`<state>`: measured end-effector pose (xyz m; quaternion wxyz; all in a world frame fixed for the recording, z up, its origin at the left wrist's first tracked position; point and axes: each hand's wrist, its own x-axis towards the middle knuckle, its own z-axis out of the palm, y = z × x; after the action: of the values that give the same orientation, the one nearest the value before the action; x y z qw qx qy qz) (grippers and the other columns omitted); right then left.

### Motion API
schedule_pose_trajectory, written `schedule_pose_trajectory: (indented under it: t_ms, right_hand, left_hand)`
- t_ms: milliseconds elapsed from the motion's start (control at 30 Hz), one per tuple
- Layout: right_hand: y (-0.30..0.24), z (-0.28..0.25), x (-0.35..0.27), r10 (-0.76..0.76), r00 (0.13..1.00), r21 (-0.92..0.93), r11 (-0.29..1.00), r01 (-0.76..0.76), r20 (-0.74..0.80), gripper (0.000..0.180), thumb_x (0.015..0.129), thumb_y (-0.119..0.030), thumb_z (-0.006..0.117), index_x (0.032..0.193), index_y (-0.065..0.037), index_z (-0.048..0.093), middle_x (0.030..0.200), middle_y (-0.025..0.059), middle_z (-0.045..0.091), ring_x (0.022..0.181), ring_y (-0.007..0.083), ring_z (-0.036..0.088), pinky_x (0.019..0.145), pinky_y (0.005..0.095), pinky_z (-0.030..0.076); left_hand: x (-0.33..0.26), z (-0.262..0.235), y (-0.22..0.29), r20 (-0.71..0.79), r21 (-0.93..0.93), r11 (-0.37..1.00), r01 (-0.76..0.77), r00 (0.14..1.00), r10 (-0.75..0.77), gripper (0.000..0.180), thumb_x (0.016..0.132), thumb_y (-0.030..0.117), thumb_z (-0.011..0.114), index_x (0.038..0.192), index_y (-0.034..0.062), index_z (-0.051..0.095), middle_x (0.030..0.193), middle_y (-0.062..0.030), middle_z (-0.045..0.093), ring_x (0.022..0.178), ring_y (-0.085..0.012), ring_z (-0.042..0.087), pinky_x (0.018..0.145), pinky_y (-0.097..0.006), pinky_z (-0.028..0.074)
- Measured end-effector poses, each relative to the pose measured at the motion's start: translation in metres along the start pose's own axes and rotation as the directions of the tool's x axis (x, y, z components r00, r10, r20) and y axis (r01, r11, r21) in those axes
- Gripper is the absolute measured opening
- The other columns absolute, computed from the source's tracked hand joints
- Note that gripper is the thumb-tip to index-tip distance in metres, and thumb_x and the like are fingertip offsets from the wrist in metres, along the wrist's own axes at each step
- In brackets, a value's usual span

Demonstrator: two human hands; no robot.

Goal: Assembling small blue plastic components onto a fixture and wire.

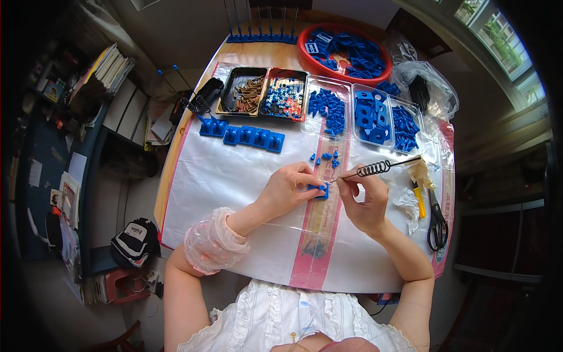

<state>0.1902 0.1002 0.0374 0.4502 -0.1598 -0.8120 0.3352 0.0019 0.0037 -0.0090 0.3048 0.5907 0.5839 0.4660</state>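
My left hand (286, 189) pinches a small blue plastic block (321, 191) down on the white sheet. Just to its right, the fingers of my right hand (365, 202) are closed on a thin rod with a black wire coil (374, 169) around it. The rod slants up to the right, and its lower end is close to the block; I cannot tell if they touch. Several small blue cone-shaped pieces (335, 163) lie loose beyond my hands. Farther left stands a row of blue blocks with raised parts (253, 138).
Along the back stand a tray of brass-coloured screws (248, 94), a tray of small blue-and-metal parts (284, 97), and clear boxes of blue pieces (373, 117). Behind them is a red basin (304, 56). Black-handled scissors (437, 226), a yellow-handled tool (419, 202) and crumpled tissue (407, 205) lie at right.
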Motion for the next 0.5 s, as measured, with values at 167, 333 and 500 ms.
schedule_pose_trajectory:
  t_ms: [167,333,500]
  right_hand:
    - [-0.005,-0.018,0.014,0.026,1.0,-0.079,0.997,-0.026,-0.01,0.013,0.084,0.008,0.077,0.093,0.001,0.07,0.077,0.0056,0.066,0.058,0.0105,0.056,0.054,0.0259,0.043]
    - [-0.009,-0.027,0.024,0.086,0.996,-0.098,0.991,-0.086,-0.009,0.008,0.088,0.005,0.076,0.09,0.001,0.07,0.078,0.003,0.066,0.061,0.0076,0.054,0.056,0.0241,0.042]
    - [-0.023,-0.041,0.034,0.054,0.998,-0.114,0.992,-0.055,-0.012,0.01,0.087,0.005,0.076,0.09,0.0,0.068,0.073,0.0048,0.062,0.059,0.0106,0.054,0.054,0.0271,0.042]
  left_hand:
    - [0.001,-0.002,0.003,0.03,0.04,0.999,-0.023,0.999,0.022,0.019,0.084,0.015,0.086,0.102,0.0095,0.083,0.092,-0.0065,0.07,0.081,-0.0191,0.066,0.073,-0.031,0.053]
    - [0.005,-0.006,0.009,-0.037,-0.054,0.998,-0.021,0.999,0.019,0.017,0.09,0.022,0.083,0.101,0.0096,0.083,0.091,-0.004,0.071,0.074,-0.0125,0.061,0.067,-0.027,0.049]
    - [0.008,-0.017,0.007,-0.108,-0.03,0.998,0.05,0.993,-0.053,0.015,0.097,0.019,0.077,0.104,0.0073,0.082,0.091,-0.0015,0.072,0.078,-0.0073,0.059,0.065,-0.022,0.043]
